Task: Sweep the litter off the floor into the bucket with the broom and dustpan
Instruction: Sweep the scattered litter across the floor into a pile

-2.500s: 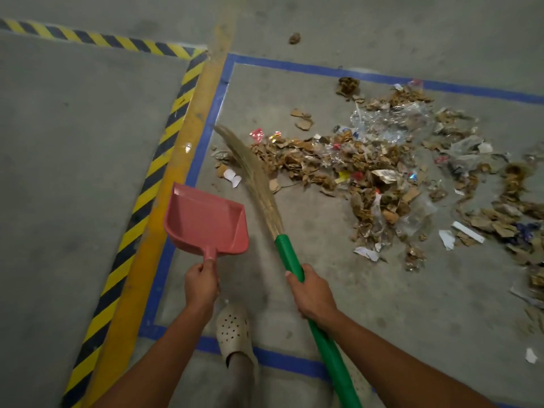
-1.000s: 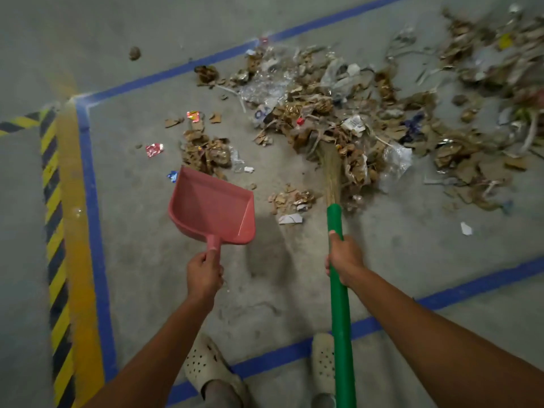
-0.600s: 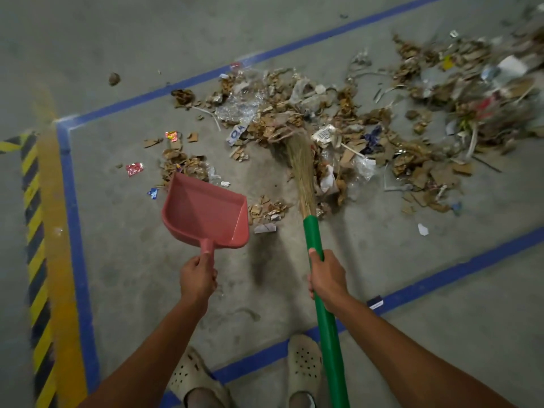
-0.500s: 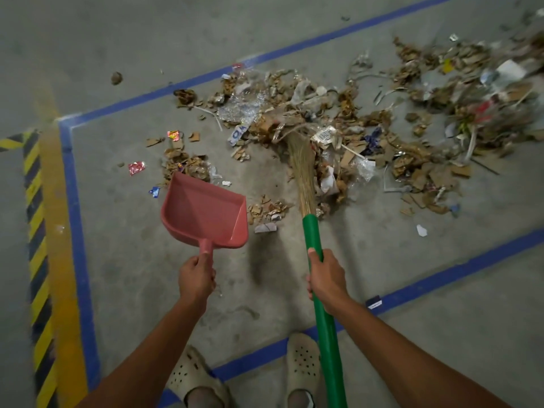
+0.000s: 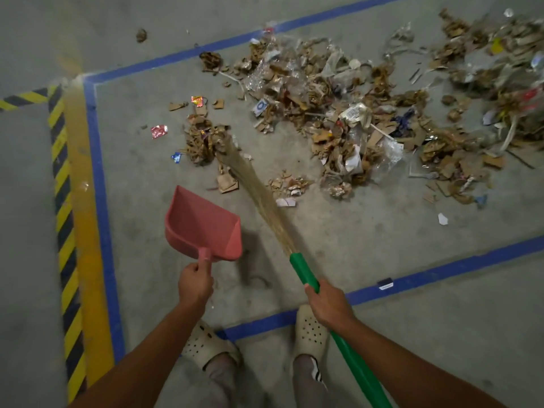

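litter point(image 5: 338, 128) lies spread across the floor point(image 5: 353, 245), none in the dustpan point(image 5: 203, 228); my left hand point(image 5: 195, 285) curls round its handle, right hand point(image 5: 329, 307) wraps the broom point(image 5: 306, 275); i judge sweeping barely begun, bucket unseen

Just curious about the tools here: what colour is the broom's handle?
Green. The broom handle shows clearly in the head view.
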Available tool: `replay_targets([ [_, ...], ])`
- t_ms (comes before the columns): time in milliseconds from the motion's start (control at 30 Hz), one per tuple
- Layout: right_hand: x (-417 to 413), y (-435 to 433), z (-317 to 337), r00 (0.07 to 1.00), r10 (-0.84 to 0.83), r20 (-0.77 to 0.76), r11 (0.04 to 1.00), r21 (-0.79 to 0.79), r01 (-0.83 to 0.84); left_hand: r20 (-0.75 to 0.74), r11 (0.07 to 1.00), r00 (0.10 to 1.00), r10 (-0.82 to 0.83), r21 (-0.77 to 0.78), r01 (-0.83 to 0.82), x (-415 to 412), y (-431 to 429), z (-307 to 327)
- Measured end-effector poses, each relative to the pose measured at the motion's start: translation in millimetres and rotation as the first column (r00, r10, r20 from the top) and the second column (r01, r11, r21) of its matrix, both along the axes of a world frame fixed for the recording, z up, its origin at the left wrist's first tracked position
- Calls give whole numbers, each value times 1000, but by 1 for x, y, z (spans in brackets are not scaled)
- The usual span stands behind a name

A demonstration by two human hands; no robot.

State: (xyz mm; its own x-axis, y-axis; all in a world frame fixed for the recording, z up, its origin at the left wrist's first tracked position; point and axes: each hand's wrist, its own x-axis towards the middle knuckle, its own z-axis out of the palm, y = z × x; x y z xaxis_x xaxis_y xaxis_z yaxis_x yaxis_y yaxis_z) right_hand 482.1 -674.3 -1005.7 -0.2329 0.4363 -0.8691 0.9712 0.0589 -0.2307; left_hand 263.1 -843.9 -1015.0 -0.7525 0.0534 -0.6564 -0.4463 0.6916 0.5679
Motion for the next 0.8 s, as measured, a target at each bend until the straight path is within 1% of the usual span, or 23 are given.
replay_targets([
  [100, 12, -8, -9, 996, -21, 84, 999, -41, 24, 21, 1000, 1000, 6, -27, -6, 7, -9, -7],
  [200, 23, 3, -17, 986, -108, 129, 994, -13, 111, 39, 1000, 999, 22, -6, -22, 13, -10, -12],
  [300, 29, 27, -27, 939, -322, 116, 946, 68, 316, 50, 999, 998, 24, 33, -26, 18, -6, -14],
  [367, 30, 47, -29, 914, -401, 66, 911, 131, 390, 58, 998, 998, 23, 55, -27, 18, -1, -13],
  [433, 27, 65, -12, 893, -450, -8, 875, 194, 443, 65, 998, 998, 21, 63, -25, 18, 4, -10],
  [500, 26, 77, 3, 891, -449, -70, 860, 235, 452, 66, 998, 998, 11, 69, -16, 16, 8, -7],
  [667, 21, 70, 21, 914, -374, -156, 877, 260, 403, 52, 996, 999, 13, 90, -18, 8, 14, 1],
  [800, 8, 40, 28, 920, -342, -192, 904, 199, 378, 39, 996, 999, 28, 86, -32, -2, 8, 4],
])
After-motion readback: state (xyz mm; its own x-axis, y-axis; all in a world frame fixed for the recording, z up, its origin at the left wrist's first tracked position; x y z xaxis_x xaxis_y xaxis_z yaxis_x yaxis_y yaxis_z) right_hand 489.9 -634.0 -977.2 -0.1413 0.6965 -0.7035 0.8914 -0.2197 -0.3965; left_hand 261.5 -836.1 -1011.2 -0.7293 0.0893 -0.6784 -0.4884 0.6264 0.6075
